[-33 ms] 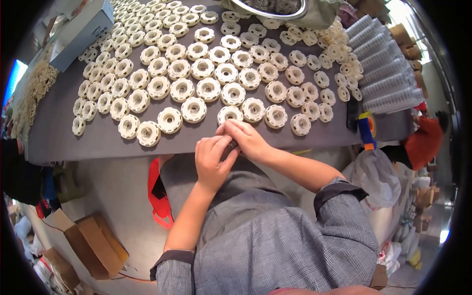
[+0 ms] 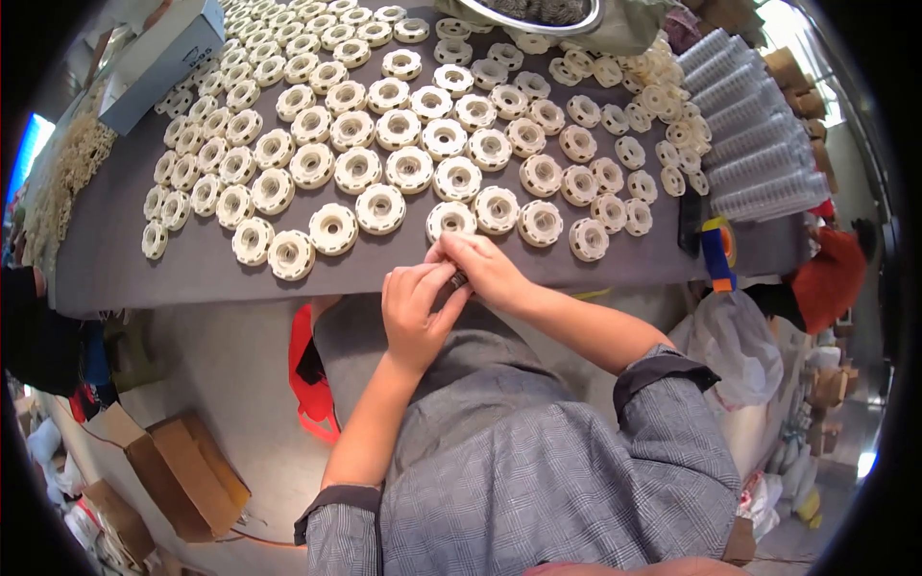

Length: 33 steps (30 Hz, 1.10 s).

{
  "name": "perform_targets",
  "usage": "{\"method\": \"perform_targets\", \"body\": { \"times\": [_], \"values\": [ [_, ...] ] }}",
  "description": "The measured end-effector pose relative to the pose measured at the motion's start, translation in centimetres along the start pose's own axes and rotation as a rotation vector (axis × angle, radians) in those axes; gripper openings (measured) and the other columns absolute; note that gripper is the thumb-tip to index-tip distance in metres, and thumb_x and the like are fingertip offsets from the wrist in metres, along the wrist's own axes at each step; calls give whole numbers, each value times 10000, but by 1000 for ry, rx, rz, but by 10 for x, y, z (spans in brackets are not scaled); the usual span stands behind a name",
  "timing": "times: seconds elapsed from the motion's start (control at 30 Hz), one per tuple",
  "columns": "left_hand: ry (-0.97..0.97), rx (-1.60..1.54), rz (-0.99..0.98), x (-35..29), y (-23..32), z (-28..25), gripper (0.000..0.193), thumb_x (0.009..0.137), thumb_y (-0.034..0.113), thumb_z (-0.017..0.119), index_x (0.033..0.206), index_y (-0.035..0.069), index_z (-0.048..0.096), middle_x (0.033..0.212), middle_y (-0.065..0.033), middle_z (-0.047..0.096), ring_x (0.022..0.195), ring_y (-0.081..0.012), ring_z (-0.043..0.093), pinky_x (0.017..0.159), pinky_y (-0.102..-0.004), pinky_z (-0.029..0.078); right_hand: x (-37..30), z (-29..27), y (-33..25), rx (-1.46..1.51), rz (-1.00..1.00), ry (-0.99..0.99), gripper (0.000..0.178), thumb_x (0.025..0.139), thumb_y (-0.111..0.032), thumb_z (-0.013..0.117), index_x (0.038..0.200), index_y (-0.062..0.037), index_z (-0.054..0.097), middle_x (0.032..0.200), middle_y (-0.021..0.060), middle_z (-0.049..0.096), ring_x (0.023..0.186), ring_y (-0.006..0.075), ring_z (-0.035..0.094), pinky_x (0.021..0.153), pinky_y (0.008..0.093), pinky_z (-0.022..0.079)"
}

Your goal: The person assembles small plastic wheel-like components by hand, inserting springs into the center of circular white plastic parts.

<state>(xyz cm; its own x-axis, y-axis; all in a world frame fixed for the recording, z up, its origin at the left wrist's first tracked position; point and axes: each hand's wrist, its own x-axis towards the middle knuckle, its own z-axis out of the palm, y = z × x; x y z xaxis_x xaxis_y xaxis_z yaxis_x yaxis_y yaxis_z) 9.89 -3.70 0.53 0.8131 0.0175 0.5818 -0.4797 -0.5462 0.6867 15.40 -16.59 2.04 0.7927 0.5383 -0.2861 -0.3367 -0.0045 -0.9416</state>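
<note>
My left hand (image 2: pixel 413 312) and my right hand (image 2: pixel 487 272) meet at the table's front edge, fingers closed together. Between them shows a small dark coil-like piece (image 2: pixel 459 279), mostly covered by the fingers; its exact kind is not clear. Just beyond my fingertips lies a cream plastic ring (image 2: pixel 449 217) with a notched rim, its lower part hidden by my right hand. Many similar rings are spread in rows over the dark cloth, such as one ring (image 2: pixel 380 208) with thin coils visible inside its centre.
A metal bowl (image 2: pixel 597 21) of dark coiled pieces stands at the far side. Stacked clear plastic trays (image 2: pixel 759 144) lie right, near a blue and orange tape dispenser (image 2: pixel 716 255) and a dark phone-like object (image 2: pixel 689 221). A grey-blue box (image 2: pixel 158 72) sits far left.
Both hands stay together in almost the same place. Slightly more of the dark coil-like piece shows between the fingers. The view has shifted a little.
</note>
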Motion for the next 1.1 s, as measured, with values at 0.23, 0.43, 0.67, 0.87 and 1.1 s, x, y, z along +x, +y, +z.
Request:
{"method": "perform_targets", "body": {
  "times": [0.23, 0.43, 0.67, 0.87, 1.1],
  "values": [
    [285, -408, -276, -8, 11, 2, 181, 761, 40, 676, 928, 19, 610, 854, -81, 582, 765, -169, 554, 680, -263, 448, -5, 7, -8, -68, -92, 129, 391, 969, -304, 338, 792, -14, 532, 611, 34, 519, 500, 93, 474, 462, 223, 386],
    [429, -1075, -687, -3, 3, -13, 107, 886, 96, 558, 941, 10, 524, 805, -54, 587, 630, -82, 538, 633, -213, 465, -13, -1, -5, -98, -188, 261, 182, 897, -161, 538, 783, -21, 561, 614, 11, 531, 499, 77, 487, 453, 198, 383],
    [303, -1013, -604, -14, -3, 0, 112, 886, 94, 559, 944, 26, 490, 851, -48, 580, 693, -83, 538, 658, -208, 460, -10, 7, -4, -237, -307, 38, 91, 777, -40, 670, 845, -7, 619, 799, 15, 561, 652, 55, 526, 572, 187, 412],
    [178, -709, -637, -29, -32, 7, 202, 866, 59, 558, 1058, 10, 516, 997, -48, 558, 844, -92, 531, 769, -234, 444, 2, -39, -32, -561, -423, 310, 99, 763, -51, 671, 857, -21, 665, 888, 59, 594, 788, 111, 561, 646, 222, 447],
    [126, -492, -317, 10, -17, 10, 417, 731, -1, 666, 1130, 21, 544, 1034, -93, 552, 852, -168, 556, 768, -268, 449, 1, -29, -24, -136, 30, 12, 177, 851, -184, 606, 934, -38, 660, 735, 26, 610, 571, 74, 553, 486, 183, 385]
  ]
}}
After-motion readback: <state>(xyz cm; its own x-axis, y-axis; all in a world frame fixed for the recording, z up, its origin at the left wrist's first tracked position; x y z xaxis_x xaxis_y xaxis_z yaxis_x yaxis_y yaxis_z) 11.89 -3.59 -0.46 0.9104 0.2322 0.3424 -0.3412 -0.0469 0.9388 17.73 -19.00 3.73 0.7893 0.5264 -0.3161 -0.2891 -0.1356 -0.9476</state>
